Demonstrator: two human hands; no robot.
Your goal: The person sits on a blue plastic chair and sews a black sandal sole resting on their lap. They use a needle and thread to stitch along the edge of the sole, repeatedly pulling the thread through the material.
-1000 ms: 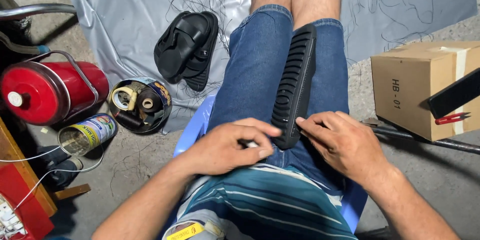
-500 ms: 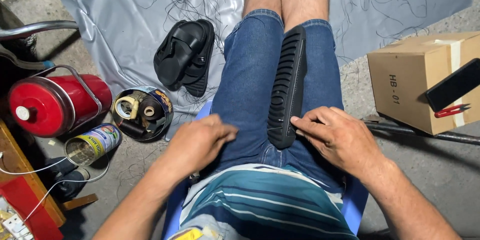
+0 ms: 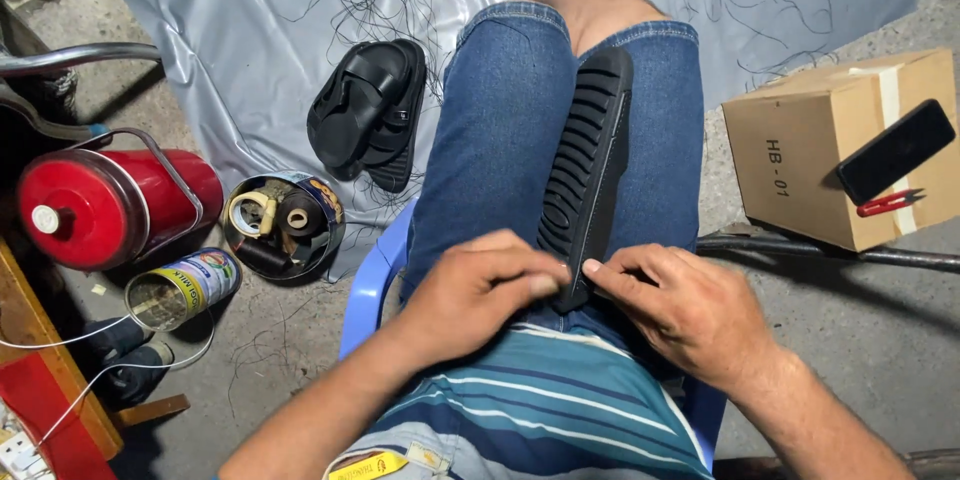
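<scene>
Mid-frame, the left hand (image 3: 478,292) and right hand (image 3: 680,308) both pinch the near end of the black sole (image 3: 588,172) on his lap.

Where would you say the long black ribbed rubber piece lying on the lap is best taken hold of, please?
Probably at its near end, from both sides. The ribbed rubber piece lies lengthwise along the right thigh, its narrow end pointing at the body, where the left hand and right hand meet it. The far end lies out by the knee.

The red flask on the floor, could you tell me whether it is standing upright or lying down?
Lying down. The red flask rests on its side on the floor, white cap facing left.
</scene>
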